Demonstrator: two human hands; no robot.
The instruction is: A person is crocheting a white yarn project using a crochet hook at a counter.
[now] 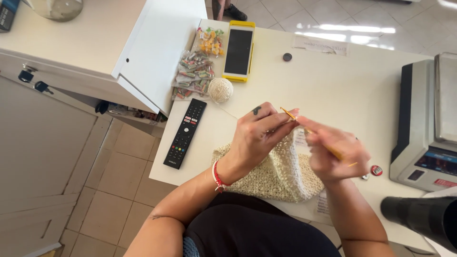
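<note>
Lying leftmost on the white tabletop [342, 90] is a black remote [185, 133], with clear candy packets [196, 71] of striped sweets and a yellow-cased phone [238, 50] above. The left hand [257, 135] is pinching cream crochet work [278, 173] in a clenched grip. The right hand [335, 152] is grasping a yellow crochet hook [290, 114]. A grey scale [426, 128] is sitting rightmost.

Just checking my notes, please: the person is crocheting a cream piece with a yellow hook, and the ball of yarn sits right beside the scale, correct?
Not quite. In the head view the ball of yarn sits beside the remote control and sweet packets, far from the scale. The cream piece and yellow hook are right.
</note>
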